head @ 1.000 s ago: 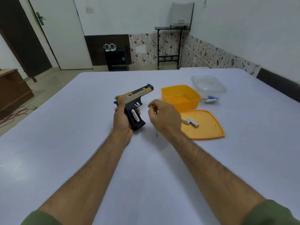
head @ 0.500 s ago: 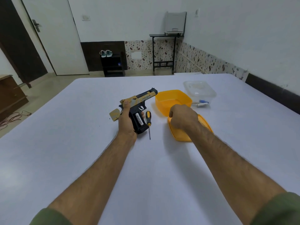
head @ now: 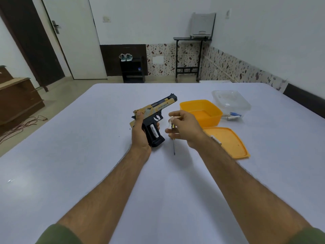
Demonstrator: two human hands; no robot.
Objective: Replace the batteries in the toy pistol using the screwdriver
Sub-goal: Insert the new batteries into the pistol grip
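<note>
left hand (head: 140, 132) grips the toy pistol (head: 154, 117) mid-frame, open grip turned up so its bay, one battery in, faces us. right hand (head: 184, 128) pinches a fresh battery (head: 170, 124) just beside it. screwdriver (head: 174, 147) parked on the counter (head: 88, 155) below.

I am gripping the toy pistol (head: 154, 118) in my left hand (head: 140, 132), while my right hand (head: 186, 127), just beside the pistol, is pinching a battery (head: 170, 124) upright.
</note>
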